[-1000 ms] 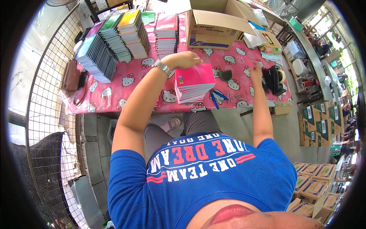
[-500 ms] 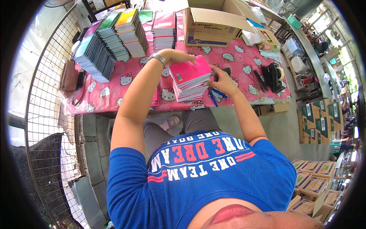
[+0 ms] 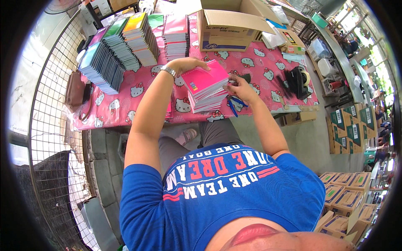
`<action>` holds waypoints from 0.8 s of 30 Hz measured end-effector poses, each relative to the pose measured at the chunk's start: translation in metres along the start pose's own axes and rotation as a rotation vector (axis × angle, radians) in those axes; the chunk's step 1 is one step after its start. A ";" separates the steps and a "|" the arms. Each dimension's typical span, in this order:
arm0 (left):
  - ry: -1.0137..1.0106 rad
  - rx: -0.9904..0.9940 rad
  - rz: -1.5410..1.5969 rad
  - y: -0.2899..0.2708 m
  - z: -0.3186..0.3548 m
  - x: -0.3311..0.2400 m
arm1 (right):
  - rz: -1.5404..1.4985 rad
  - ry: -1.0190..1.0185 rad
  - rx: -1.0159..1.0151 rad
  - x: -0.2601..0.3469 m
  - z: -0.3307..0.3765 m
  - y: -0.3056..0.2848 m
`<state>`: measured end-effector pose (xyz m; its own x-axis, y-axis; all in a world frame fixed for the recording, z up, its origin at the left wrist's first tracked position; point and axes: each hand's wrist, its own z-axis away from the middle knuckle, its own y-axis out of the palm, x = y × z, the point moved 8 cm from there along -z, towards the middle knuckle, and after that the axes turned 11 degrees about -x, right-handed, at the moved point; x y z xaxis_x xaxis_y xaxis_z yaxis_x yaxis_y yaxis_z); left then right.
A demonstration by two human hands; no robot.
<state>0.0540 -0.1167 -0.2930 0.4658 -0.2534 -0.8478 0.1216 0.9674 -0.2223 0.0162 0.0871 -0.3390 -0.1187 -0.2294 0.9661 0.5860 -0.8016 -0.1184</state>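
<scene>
A pink-covered notebook (image 3: pixel 204 78) tops a stack of white-paged notebooks (image 3: pixel 207 100) at the table's near edge. My left hand (image 3: pixel 187 65), with a metal watch at its wrist, grips the notebook's far left side, thumb on the cover and fingers partly hidden behind it. At the right side, my right hand (image 3: pixel 243 89) has its fingers bent and pinched at the notebook's edge, along the row of binding holes. Blue-handled pliers (image 3: pixel 237 103) lie on the table just below the right hand.
Tall stacks of spiral notebooks stand at the back left: blue (image 3: pixel 102 67), green (image 3: pixel 121 46), yellow (image 3: pixel 142 39) and pink (image 3: pixel 176 37). An opened cardboard box (image 3: pixel 226 31) sits behind my hands. A black tape dispenser (image 3: pixel 300 83) is at the right, a brown pouch (image 3: pixel 75 90) far left.
The top pink notebook has turned slightly and shifted a little left and nearer. My left hand's thumb now shows over its cover; my right hand remains at its right edge.
</scene>
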 end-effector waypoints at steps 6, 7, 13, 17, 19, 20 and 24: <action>0.076 -0.023 0.009 -0.007 -0.005 0.003 | -0.372 0.071 -0.072 -0.019 -0.001 0.005; 0.095 -0.032 -0.005 -0.009 -0.004 0.002 | -0.371 0.071 -0.070 -0.016 0.003 0.008; 0.162 -0.016 -0.066 0.000 0.005 -0.009 | -0.069 -0.040 -0.232 0.003 0.020 0.014; 0.157 0.016 -0.057 -0.005 0.007 -0.003 | -0.164 -0.031 -0.174 0.009 0.023 0.016; 0.215 -0.160 -0.065 -0.017 0.008 -0.002 | -0.180 -0.004 -0.172 0.004 0.023 0.016; 0.217 -0.161 -0.067 -0.019 0.008 -0.002 | -0.192 -0.060 -0.203 0.007 0.023 0.014; 0.182 -0.102 -0.008 -0.017 0.013 -0.005 | 0.421 -0.514 -0.374 0.028 0.029 0.009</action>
<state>0.0612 -0.1323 -0.2788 0.2984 -0.2662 -0.9166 0.0312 0.9625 -0.2694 0.0413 0.0889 -0.3063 0.4966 -0.3448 0.7965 0.1773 -0.8580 -0.4820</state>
